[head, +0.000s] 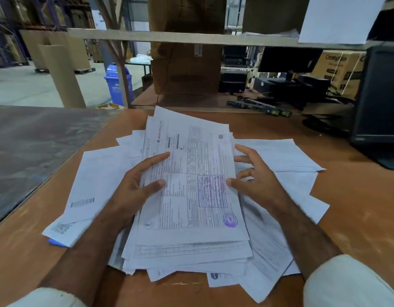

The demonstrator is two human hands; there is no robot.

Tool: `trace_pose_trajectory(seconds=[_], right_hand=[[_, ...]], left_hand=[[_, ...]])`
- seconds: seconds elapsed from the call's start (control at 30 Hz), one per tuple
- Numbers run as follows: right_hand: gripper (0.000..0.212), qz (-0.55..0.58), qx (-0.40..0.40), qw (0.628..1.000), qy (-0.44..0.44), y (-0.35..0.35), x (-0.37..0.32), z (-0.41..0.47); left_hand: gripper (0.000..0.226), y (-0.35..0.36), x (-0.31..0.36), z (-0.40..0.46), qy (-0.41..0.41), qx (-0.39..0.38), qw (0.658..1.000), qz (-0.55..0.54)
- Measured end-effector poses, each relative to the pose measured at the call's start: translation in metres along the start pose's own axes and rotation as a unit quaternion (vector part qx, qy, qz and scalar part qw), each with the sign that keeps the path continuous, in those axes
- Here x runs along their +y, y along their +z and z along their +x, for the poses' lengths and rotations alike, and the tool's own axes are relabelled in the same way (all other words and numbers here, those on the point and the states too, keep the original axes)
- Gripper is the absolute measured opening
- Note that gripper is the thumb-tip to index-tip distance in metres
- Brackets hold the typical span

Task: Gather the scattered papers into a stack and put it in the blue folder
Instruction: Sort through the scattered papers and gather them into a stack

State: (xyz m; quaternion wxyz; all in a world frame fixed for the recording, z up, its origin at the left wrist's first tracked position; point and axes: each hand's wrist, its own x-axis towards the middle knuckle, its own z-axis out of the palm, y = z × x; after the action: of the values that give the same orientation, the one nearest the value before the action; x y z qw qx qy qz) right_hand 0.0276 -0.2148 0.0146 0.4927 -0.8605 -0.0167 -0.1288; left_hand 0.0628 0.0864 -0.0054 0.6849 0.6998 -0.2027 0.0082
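A rough stack of printed papers [191, 196] lies in the middle of the brown table [358, 207], its top sheet a form with purple stamps. My left hand [136, 185] grips the stack's left edge, thumb on top. At the right edge my right hand [256, 180] has its thumb on the top sheet and its fingers spread. Loose sheets lie at the left [98, 180] and at the right [287, 156], and more fan out under the stack. A small blue corner [56, 242], perhaps the blue folder, peeks from under the left sheets.
A black monitor [378, 103] stands at the right edge of the table. Black office devices, cables and a cardboard box crowd the back right. A grey surface [36, 147] adjoins the table on the left. A blue bin [118, 84] stands on the floor beyond.
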Motion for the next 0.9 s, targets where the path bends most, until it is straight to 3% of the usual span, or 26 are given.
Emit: trace_pose_trajectory(seconds=[0.1,0.23,0.37,0.5,0.57,0.63,0.67,0.73,0.77,0.83,0.9], right_hand=[[0.072,-0.163,0.011,0.986,0.016,-0.012,0.013,0.004],[0.081,-0.372,-0.052,0.913,0.159,-0.035,0.039,0.003],[0.088,-0.406,-0.08,0.892,0.18,-0.036,0.037,0.001],[0.094,-0.462,-0.029,0.854,0.24,-0.035,0.032,0.003],[0.086,-0.468,0.025,0.842,0.266,-0.038,0.031,0.001],[0.067,-0.471,0.067,0.856,0.203,-0.04,0.036,0.0],[0.063,-0.441,0.056,0.883,0.149,-0.04,0.039,-0.001],[0.07,-0.29,-0.052,0.952,0.08,-0.039,0.038,-0.003],[0.075,-0.244,-0.121,0.959,0.081,-0.036,0.036,-0.004],[0.079,-0.324,-0.217,0.916,0.092,-0.028,0.031,-0.001],[0.078,-0.429,-0.199,0.873,0.12,-0.021,0.022,0.001]], left_hand=[[0.044,-0.004,0.002,0.001,-0.02,0.016,0.999,-0.034],[0.035,-0.018,-0.003,0.003,-0.064,0.016,0.996,-0.059],[0.034,-0.026,-0.005,0.005,-0.089,0.037,0.994,-0.047],[0.034,-0.033,0.0,0.004,-0.079,0.101,0.99,-0.067],[0.035,-0.04,0.002,0.004,-0.072,0.135,0.985,-0.082],[0.035,-0.044,0.007,0.004,-0.071,0.166,0.979,-0.092],[0.035,-0.045,0.011,0.004,-0.069,0.175,0.978,-0.094],[0.037,-0.043,0.017,0.003,-0.061,0.183,0.977,-0.091],[0.036,-0.041,0.02,0.002,-0.058,0.182,0.977,-0.093],[0.031,-0.037,0.024,0.001,-0.054,0.175,0.979,-0.095],[0.028,-0.036,0.026,0.001,-0.048,0.169,0.981,-0.085]])
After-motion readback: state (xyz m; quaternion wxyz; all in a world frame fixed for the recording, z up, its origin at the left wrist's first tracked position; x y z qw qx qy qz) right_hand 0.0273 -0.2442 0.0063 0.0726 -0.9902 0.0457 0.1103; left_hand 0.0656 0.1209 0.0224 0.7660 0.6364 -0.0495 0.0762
